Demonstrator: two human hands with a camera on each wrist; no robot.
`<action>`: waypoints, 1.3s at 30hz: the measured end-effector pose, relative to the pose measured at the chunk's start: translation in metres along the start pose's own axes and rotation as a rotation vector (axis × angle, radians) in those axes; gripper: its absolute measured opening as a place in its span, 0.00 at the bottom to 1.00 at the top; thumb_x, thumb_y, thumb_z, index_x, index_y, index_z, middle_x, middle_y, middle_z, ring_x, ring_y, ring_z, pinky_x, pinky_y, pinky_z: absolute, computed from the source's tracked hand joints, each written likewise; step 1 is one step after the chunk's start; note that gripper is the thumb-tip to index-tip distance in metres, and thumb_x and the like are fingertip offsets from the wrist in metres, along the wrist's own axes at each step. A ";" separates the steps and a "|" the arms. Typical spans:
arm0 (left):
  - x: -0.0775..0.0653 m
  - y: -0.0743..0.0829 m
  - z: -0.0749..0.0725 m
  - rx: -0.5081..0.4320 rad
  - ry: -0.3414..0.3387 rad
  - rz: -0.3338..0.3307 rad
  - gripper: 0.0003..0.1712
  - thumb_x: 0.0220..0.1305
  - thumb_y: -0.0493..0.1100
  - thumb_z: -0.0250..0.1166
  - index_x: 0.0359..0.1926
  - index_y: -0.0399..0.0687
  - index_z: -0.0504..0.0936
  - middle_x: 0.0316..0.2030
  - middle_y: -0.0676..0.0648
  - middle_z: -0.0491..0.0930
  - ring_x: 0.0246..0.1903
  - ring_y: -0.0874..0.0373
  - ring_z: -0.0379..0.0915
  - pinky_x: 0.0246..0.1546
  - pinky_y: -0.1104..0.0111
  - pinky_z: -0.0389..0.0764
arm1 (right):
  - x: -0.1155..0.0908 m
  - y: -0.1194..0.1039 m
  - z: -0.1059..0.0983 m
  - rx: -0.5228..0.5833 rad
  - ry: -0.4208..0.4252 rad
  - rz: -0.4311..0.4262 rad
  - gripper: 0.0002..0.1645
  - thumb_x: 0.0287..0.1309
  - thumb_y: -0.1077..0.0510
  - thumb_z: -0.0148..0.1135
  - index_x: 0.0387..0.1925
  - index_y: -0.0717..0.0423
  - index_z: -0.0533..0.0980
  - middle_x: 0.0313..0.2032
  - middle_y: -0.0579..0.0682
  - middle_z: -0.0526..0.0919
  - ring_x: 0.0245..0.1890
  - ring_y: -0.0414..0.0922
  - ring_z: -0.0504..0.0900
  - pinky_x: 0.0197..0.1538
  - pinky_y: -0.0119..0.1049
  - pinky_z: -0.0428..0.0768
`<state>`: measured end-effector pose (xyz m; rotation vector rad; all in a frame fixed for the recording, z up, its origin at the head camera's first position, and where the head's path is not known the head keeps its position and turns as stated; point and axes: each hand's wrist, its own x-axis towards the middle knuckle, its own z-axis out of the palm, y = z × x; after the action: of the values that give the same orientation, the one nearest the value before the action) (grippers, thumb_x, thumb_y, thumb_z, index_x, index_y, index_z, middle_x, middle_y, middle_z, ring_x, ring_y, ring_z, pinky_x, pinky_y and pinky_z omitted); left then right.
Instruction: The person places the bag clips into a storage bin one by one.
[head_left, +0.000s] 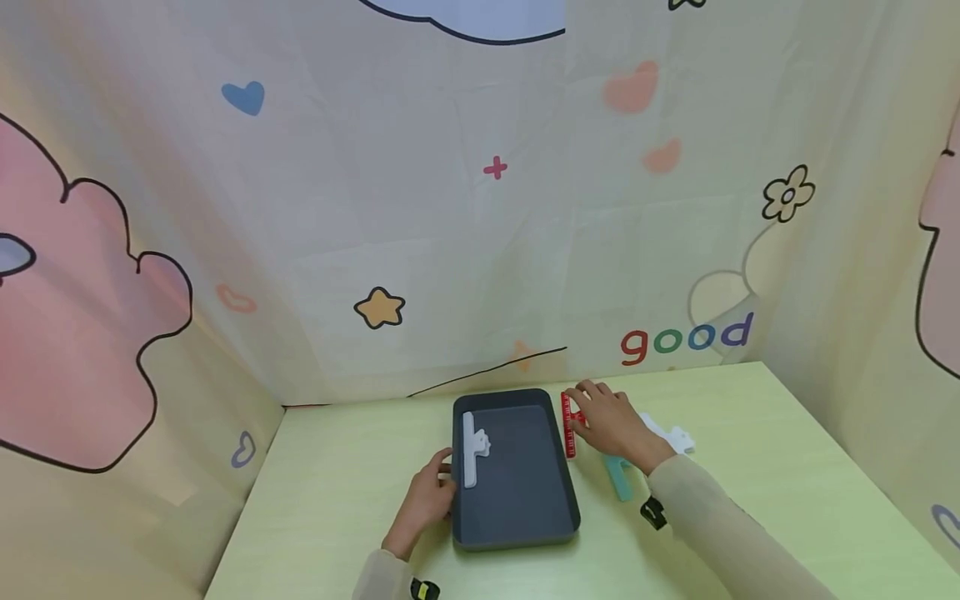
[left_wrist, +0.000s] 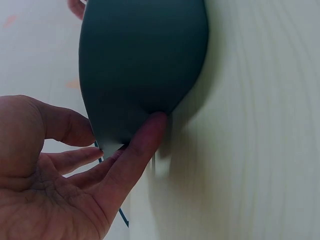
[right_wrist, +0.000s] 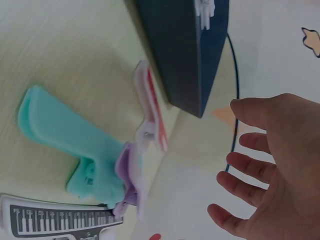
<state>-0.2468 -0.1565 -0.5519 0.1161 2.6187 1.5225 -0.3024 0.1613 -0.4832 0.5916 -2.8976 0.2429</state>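
Observation:
A dark grey tray [head_left: 517, 500] lies on the table with a white clip [head_left: 470, 450] inside, along its left side. My left hand [head_left: 429, 498] touches the tray's left outer wall; its fingertips [left_wrist: 156, 122] rest against the wall and rim in the left wrist view. Just right of the tray lies a red clip [head_left: 567, 433] with white markings. Above it hovers my right hand [head_left: 611, 421], its fingers loosely bent and apart from the clip, as the right wrist view shows. A mint-green clip [right_wrist: 75, 130] lies nearest the right wrist.
Right of the red clip, partly behind the right forearm, is another white clip [head_left: 678, 439]. A purple clip [right_wrist: 129, 177] and a clip with black-and-white markings [right_wrist: 55, 220] lie by the mint-green one. A printed curtain [head_left: 450, 250] rises behind the pale table [head_left: 337, 483].

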 end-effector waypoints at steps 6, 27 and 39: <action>0.001 -0.001 0.000 0.000 0.001 0.005 0.32 0.64 0.31 0.51 0.70 0.39 0.62 0.55 0.30 0.75 0.34 0.52 0.79 0.17 0.65 0.80 | 0.004 0.010 0.012 -0.035 -0.060 0.006 0.34 0.61 0.48 0.64 0.64 0.58 0.70 0.61 0.60 0.74 0.61 0.60 0.71 0.57 0.61 0.73; 0.002 -0.003 0.000 0.013 -0.005 0.012 0.33 0.63 0.31 0.51 0.70 0.38 0.63 0.55 0.29 0.75 0.33 0.53 0.78 0.18 0.65 0.79 | 0.020 0.030 0.037 -0.105 -0.234 -0.019 0.30 0.63 0.50 0.63 0.61 0.60 0.70 0.58 0.60 0.75 0.59 0.60 0.72 0.59 0.63 0.70; 0.003 -0.004 -0.001 0.009 -0.006 -0.002 0.33 0.63 0.32 0.51 0.70 0.41 0.63 0.56 0.31 0.75 0.35 0.53 0.78 0.19 0.65 0.80 | 0.025 0.028 0.045 -0.147 -0.256 -0.034 0.24 0.65 0.51 0.60 0.57 0.60 0.73 0.56 0.59 0.76 0.57 0.58 0.74 0.58 0.65 0.71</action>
<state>-0.2498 -0.1588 -0.5552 0.1179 2.6204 1.5075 -0.3425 0.1691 -0.5254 0.6910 -3.1098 -0.0549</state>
